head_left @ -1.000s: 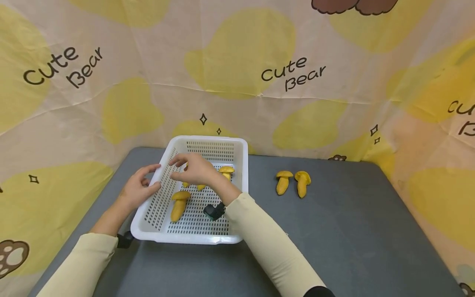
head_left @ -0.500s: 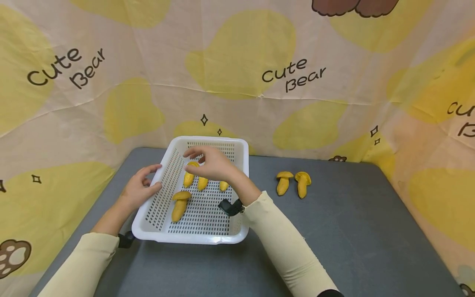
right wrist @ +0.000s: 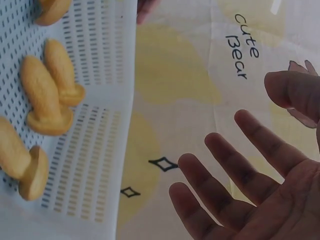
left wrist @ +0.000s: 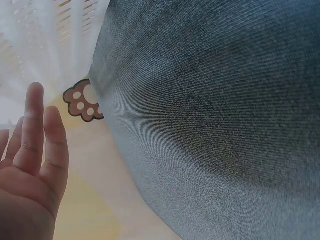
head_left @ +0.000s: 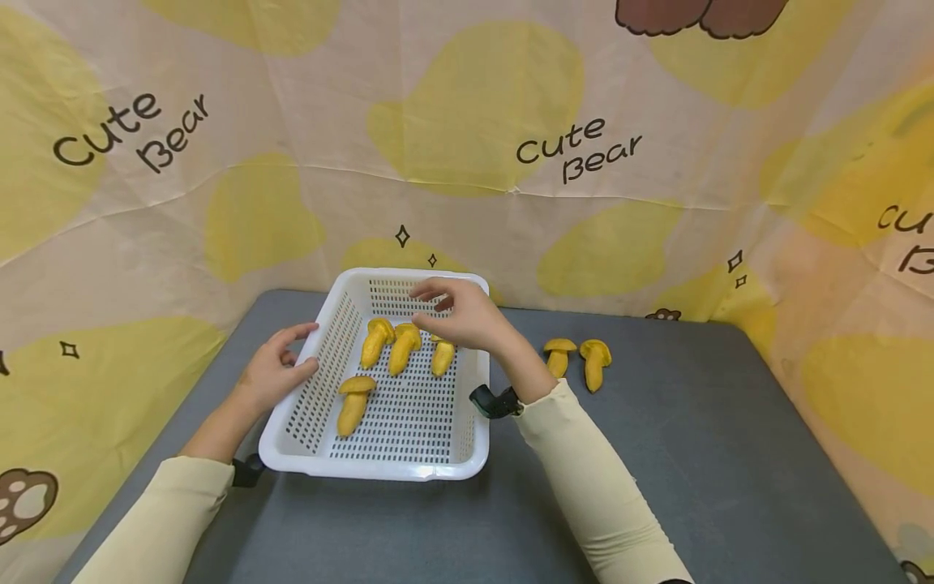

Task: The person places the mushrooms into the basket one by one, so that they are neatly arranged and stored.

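A white perforated plastic basket (head_left: 372,470) stands on the grey table, left of centre. Inside it, a yellow mushroom (head_left: 353,407) lies near the front left. Farther back is a row of three more: a left mushroom (head_left: 374,345), a middle mushroom (head_left: 403,350) and a right mushroom (head_left: 442,358), its cap partly covered by my right hand (head_left: 465,315). That hand hovers over the basket's back right part, fingers spread and holding nothing in the right wrist view. My left hand (head_left: 272,371) touches the basket's left rim, its fingers extended in the left wrist view.
Two more yellow mushrooms lie on the table (head_left: 693,454) right of the basket: one mushroom (head_left: 559,357) partly behind my right forearm, the other mushroom (head_left: 595,365) beside it. A printed cloth (head_left: 452,105) hangs behind the table and at its sides.
My right hand has moved right and slightly back across the basket, uncovering the mushrooms in the back row. My left hand stays at the rim.
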A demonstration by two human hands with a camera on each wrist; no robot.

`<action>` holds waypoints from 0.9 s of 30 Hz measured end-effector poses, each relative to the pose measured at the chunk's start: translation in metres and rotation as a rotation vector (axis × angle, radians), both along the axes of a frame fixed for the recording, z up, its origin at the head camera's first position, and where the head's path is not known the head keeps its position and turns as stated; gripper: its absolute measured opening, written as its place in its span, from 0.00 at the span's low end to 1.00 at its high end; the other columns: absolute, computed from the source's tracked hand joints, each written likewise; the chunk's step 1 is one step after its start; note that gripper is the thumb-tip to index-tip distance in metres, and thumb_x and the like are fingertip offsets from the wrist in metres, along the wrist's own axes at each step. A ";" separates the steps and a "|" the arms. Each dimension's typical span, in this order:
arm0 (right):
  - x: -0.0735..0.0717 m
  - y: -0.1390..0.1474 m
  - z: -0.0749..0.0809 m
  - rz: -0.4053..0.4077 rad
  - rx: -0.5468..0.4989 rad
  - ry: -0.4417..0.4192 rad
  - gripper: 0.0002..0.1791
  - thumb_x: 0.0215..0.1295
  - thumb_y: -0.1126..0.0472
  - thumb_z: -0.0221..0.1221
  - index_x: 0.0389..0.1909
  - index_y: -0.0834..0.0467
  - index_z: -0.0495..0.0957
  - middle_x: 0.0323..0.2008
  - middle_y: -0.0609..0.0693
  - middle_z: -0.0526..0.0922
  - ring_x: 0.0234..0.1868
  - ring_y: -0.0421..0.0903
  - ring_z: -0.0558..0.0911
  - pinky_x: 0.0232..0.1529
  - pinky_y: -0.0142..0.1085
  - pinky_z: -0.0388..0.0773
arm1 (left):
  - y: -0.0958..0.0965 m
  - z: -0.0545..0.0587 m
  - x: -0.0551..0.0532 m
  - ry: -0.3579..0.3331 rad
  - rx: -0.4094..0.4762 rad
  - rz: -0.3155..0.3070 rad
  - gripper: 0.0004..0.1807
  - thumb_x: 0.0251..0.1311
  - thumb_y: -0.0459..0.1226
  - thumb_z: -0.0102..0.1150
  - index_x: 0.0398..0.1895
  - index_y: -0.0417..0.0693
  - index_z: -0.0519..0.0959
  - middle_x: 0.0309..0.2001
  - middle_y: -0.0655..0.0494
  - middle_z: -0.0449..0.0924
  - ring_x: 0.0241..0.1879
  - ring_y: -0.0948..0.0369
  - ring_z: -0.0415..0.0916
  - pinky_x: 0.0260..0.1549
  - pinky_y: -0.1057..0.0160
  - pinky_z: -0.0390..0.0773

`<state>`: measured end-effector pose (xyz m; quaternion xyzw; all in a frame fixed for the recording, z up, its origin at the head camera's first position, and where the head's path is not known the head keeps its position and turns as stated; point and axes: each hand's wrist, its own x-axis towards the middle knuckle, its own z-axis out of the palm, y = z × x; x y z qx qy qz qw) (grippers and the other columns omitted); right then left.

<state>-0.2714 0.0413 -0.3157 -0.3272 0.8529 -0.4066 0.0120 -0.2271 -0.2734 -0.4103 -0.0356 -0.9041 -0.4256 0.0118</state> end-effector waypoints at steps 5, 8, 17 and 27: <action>-0.003 0.013 -0.002 -0.031 -0.010 -0.037 0.19 0.62 0.56 0.61 0.54 0.54 0.78 0.53 0.49 0.81 0.56 0.52 0.78 0.56 0.41 0.78 | 0.000 0.000 0.000 -0.002 0.001 0.003 0.33 0.62 0.35 0.53 0.71 0.45 0.58 0.51 0.35 0.71 0.25 0.57 0.83 0.20 0.60 0.84; -0.005 0.022 -0.003 -0.053 -0.006 -0.060 0.19 0.62 0.56 0.61 0.55 0.53 0.78 0.54 0.50 0.80 0.56 0.53 0.78 0.56 0.42 0.78 | 0.000 0.000 0.000 -0.006 -0.001 0.004 0.33 0.62 0.36 0.53 0.72 0.45 0.58 0.49 0.34 0.73 0.25 0.57 0.83 0.20 0.59 0.84; -0.011 0.047 -0.011 -0.097 -0.024 -0.072 0.19 0.63 0.56 0.60 0.55 0.52 0.77 0.57 0.55 0.79 0.53 0.54 0.79 0.52 0.46 0.79 | -0.001 -0.001 -0.001 -0.005 -0.003 0.006 0.33 0.62 0.35 0.53 0.72 0.46 0.58 0.50 0.33 0.73 0.25 0.57 0.83 0.20 0.60 0.84; -0.017 0.077 -0.019 -0.144 -0.030 -0.052 0.20 0.63 0.55 0.61 0.55 0.51 0.77 0.57 0.55 0.78 0.56 0.57 0.78 0.56 0.51 0.77 | 0.000 0.000 0.001 -0.012 0.012 0.009 0.34 0.63 0.36 0.53 0.72 0.46 0.58 0.46 0.34 0.75 0.25 0.57 0.83 0.21 0.60 0.84</action>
